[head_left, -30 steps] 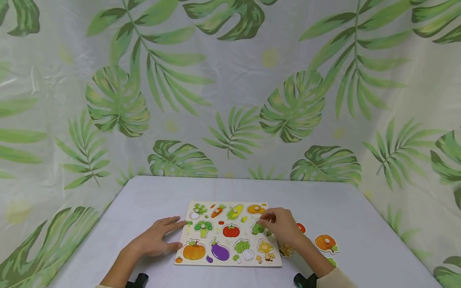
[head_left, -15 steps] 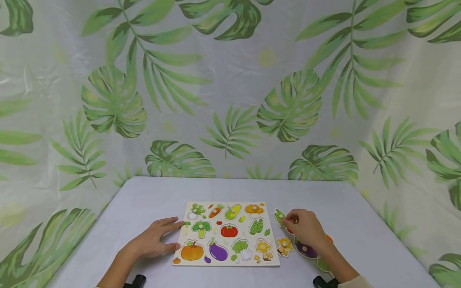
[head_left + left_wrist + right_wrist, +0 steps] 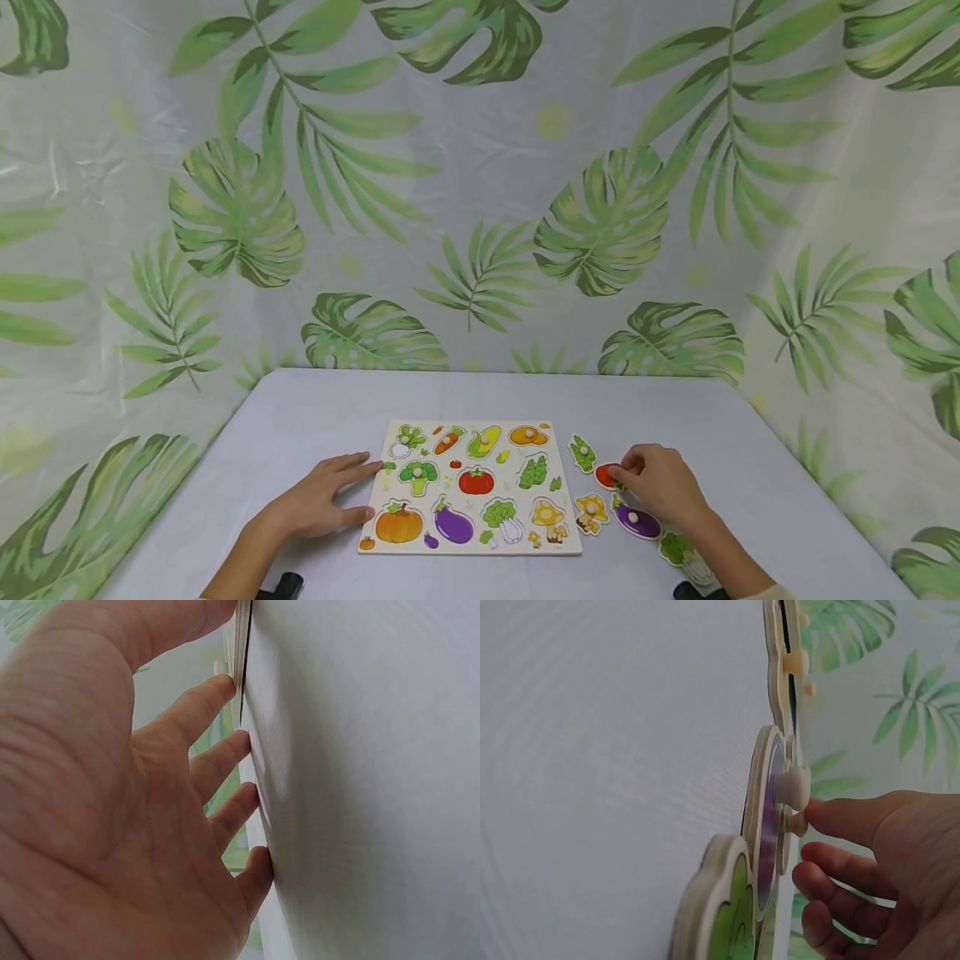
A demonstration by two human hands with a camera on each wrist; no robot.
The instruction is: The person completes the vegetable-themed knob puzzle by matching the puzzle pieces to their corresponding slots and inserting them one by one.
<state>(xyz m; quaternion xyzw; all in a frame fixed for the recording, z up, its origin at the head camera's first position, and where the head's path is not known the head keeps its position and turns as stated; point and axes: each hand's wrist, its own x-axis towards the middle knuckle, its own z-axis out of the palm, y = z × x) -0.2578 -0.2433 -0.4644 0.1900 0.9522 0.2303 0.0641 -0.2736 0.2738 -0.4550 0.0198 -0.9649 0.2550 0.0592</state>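
- Leaf-patterned sheeting (image 3: 480, 175) hangs behind and on both sides of a white-covered table (image 3: 322, 408).
- Puzzle board (image 3: 465, 552) lies flat near the table's middle; knobbed pieces fill its far row, and a broccoli piece (image 3: 417, 477) sits at left in the middle row.
- Left hand (image 3: 322, 500): fingers spread, holding nothing; thumb and index fingertips touch the board's left edge.
- Right hand (image 3: 663, 483): fingers curled, pinching the small knob (image 3: 797, 823) of the red tomato piece (image 3: 606, 475); I cannot see the index fingertip.
- Tomato piece lies on the table, right of the board.
- Around it: green vegetable piece (image 3: 582, 454) on the far side, mushroom piece (image 3: 592, 512) and eggplant piece (image 3: 637, 521) on the near side.
- Cabbage piece (image 3: 678, 550) lies nearest the onlooker's right, partly hidden by the forearm.
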